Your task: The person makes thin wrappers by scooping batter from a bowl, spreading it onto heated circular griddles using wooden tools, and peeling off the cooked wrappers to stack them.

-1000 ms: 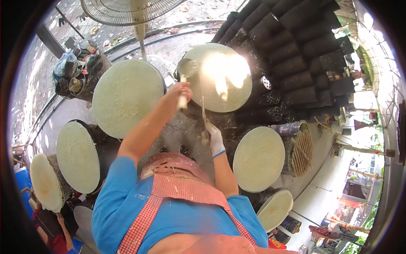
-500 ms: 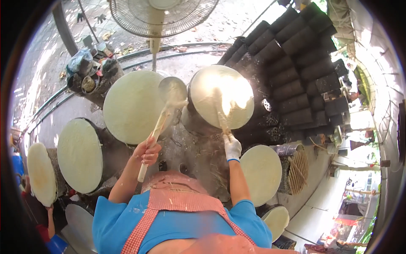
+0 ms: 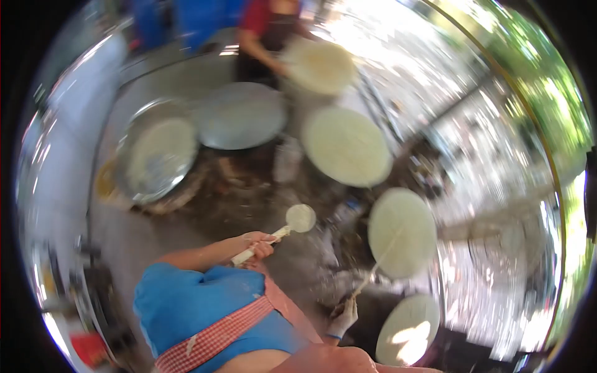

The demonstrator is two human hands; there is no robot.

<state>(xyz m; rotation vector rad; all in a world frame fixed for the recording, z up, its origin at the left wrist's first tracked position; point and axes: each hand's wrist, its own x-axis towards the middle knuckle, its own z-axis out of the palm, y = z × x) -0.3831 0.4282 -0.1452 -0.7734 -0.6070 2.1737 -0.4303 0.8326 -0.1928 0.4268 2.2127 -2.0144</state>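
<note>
the left hand has its fingers curled tight round the pale handle of a ladle, its round bowl raised over the dark stove. the right hand, fingers clamped, holds a thin stick reaching onto a round pale sheet.

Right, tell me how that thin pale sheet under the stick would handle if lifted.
The sheet looks very thin and flat on its round steamer, so it would probably be floppy and tear easily. Its surface looks moist, so likely clingy. The right hand works it with a thin stick, which suggests it is light.
</note>
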